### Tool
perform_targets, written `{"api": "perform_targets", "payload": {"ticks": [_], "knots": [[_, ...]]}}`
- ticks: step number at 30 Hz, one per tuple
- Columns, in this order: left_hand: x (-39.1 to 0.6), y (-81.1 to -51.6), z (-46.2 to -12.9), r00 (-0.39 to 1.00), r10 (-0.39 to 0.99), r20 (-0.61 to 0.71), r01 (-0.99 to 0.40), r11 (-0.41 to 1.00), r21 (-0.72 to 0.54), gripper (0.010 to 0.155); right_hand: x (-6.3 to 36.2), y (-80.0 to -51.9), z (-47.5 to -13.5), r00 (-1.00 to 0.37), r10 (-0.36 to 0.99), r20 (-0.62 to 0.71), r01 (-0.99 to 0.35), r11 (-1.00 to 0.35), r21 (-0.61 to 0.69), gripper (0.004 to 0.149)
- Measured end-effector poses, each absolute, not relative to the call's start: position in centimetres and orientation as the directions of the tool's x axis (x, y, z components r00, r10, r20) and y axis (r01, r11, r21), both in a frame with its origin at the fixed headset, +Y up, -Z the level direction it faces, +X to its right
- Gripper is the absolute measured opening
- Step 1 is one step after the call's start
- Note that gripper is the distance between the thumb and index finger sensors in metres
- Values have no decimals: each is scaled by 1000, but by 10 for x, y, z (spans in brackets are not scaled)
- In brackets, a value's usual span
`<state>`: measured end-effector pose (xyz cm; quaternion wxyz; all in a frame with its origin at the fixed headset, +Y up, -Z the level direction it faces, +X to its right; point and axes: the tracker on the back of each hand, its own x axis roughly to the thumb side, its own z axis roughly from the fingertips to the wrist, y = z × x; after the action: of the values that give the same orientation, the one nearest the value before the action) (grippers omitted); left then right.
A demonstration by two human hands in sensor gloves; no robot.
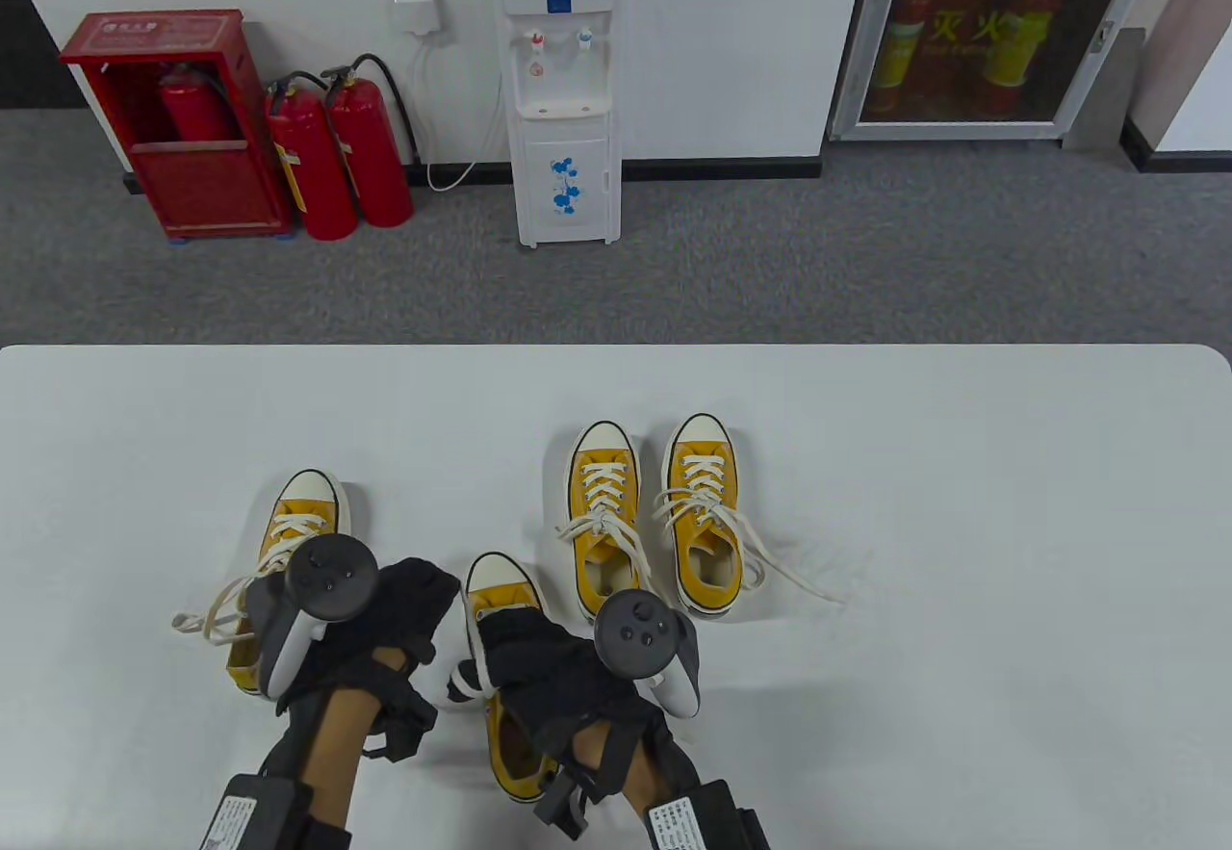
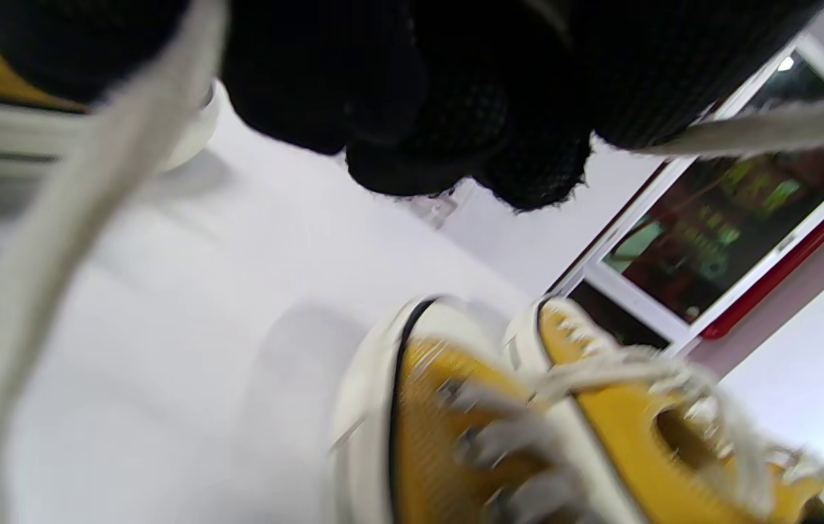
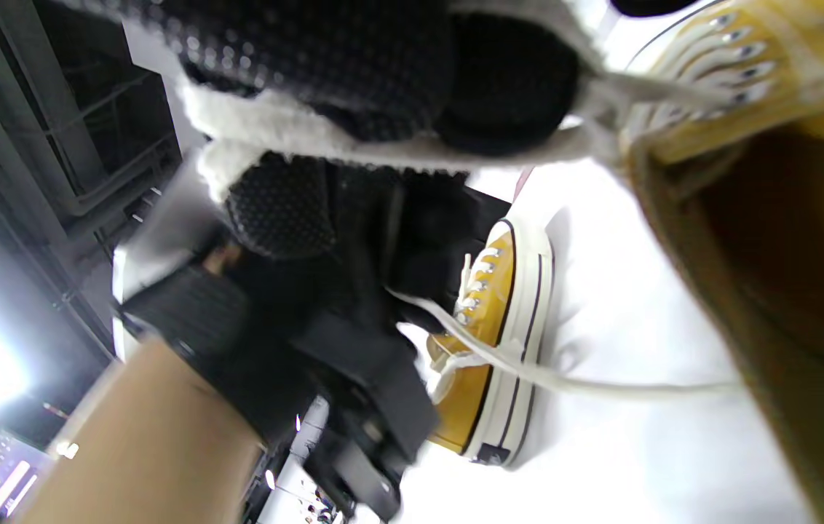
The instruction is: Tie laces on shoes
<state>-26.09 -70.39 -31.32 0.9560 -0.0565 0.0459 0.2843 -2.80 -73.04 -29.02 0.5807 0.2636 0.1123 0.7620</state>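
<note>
While both hands work low at the near edge, the white tabletop [image 1: 962, 465] spreads wide behind them, with grey carpet beyond it, a red cabinet [image 1: 178, 128] and two red fire extinguishers [image 1: 337, 157] against the white wall, a water dispenser [image 1: 563, 90] in the middle and a glazed fire-equipment cabinet [image 1: 1001, 32] to the right.

Four yellow canvas shoes with white toe caps and white laces sit on the tabletop. A pair [image 1: 654, 513] stands side by side right of centre, toes pointing away, its laces loose, one end trailing off to the right. A third shoe [image 1: 289, 552] lies near the left hand [image 1: 385, 619], a lace loop spilling out to its left. The fourth shoe [image 1: 505, 677] lies between the two hands, largely covered by the right hand [image 1: 549, 667].

From the right wrist view, the right hand's grip is closed on a white lace [image 3: 412, 149] that runs taut to the eyelets of the fourth shoe. From the left wrist view, the left hand's fingers [image 2: 419, 109] are curled, with lace strands running past them on both sides; blur leaves it unclear whether they actually pinch either one. Both wrist views are blurred, and the fourth shoe's lacing is hidden in the table view.
</note>
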Motion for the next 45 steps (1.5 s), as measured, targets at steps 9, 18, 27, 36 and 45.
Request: {"api": "perform_targets", "payload": {"ticks": [9, 18, 27, 36, 45], "knots": [[-255, -745, -292, 827, 551, -109, -561, 802, -206, 37, -20, -741, -297, -60, 987, 149, -862, -127, 491, 44], [-236, -751, -277, 892, 452, 3, -436, 862, -259, 37, -12, -748, -300, -34, 991, 127, -902, -85, 424, 46], [-234, -747, -275, 934, 353, 56, -332, 915, -230, 43, 3, -746, -300, -129, 976, 175, -942, -176, 285, 42], [-254, -752, -278, 908, 413, 62, -376, 872, -314, 55, 27, -740, -297, -287, 929, 232, -920, -335, 205, 50], [-273, -748, -278, 873, 487, 23, -463, 845, -269, 62, 26, -752, -299, -131, 988, 79, -923, -150, 355, 55]]}}
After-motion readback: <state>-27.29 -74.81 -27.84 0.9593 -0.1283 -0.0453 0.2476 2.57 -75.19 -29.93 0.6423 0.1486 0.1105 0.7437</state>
